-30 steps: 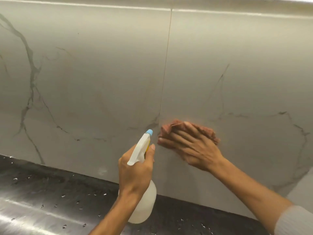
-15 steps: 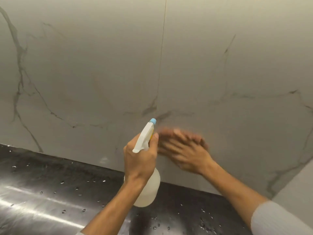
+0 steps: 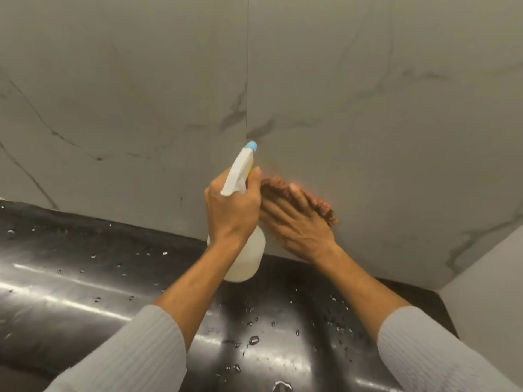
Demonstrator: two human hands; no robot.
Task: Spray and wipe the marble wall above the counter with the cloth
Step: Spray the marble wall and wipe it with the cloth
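Left hand point(image 3: 230, 206) is wrapped around the spray bottle point(image 3: 243, 250), nozzle aimed at the marble wall point(image 3: 141, 94). Right hand point(image 3: 294, 222) is flat, fingers straight, pressing the reddish cloth point(image 3: 322, 206) on the wall just above the counter's point(image 3: 70, 264) back edge. Water drops dot the counter.

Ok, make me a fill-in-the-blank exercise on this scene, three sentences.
1. The left hand holds the spray bottle; its nozzle tip is ___.
2. The right hand presses the ___ on the marble wall.
3. Water drops lie on the ___ below the wall.
Missing: blue; cloth; counter.
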